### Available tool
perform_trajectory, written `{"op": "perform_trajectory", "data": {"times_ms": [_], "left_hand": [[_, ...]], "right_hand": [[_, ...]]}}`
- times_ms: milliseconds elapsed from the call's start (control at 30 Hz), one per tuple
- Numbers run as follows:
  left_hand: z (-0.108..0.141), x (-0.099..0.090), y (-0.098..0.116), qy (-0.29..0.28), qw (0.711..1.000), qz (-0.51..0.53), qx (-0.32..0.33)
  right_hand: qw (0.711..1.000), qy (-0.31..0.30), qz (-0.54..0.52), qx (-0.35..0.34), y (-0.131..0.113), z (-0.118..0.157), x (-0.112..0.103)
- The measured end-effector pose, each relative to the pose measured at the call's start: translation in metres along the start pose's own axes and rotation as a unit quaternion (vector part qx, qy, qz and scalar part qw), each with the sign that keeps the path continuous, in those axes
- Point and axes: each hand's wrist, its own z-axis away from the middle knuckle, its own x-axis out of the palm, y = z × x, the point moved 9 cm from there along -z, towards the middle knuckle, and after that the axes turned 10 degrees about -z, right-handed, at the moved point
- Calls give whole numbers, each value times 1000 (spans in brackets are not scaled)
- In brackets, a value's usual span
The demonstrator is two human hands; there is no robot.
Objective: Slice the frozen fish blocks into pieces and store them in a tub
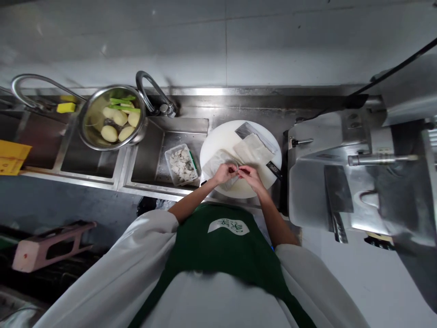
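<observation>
A round white cutting board (218, 136) lies on the steel counter. My left hand (225, 173) and my right hand (251, 176) meet over its front part, fingertips pinched close together at the edge of a thin translucent plastic bag (215, 165). The bag spreads out beneath and left of my left hand. Behind my right hand lies a pale, flat wrapped sheet (254, 149), with a clear packet (245, 130) at its back end. A small black label (274, 170) rests at the board's right edge.
Left of the board, a clear tub (182, 165) of pale pieces sits in the sink (146, 157). A steel bowl (82, 123) of peeled potatoes and green stalks stands farther left, near a faucet (150, 84). At the right, a cleaver (337, 189) lies on a steel machine (307, 191).
</observation>
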Motion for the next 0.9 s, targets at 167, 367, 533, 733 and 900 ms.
{"op": "perform_trajectory", "data": {"times_ms": [167,367,533,733,900], "left_hand": [[2,9,-14,-58,982,166,-62],[8,-2,-21,-59,976,198,-66],[10,-7,-18,-21,983,179,-32],[12,-8,-13,-8,990,140,-35],[14,-9,-13,-48,984,167,-34]], "right_hand": [[1000,8,-16,0,2,-1,2],[1000,-18,3,-19,-6,-1,15],[999,-25,-24,-7,-12,1,20],[999,-34,-24,-3,-17,4,23],[999,-34,-35,-2,-15,3,24]]}}
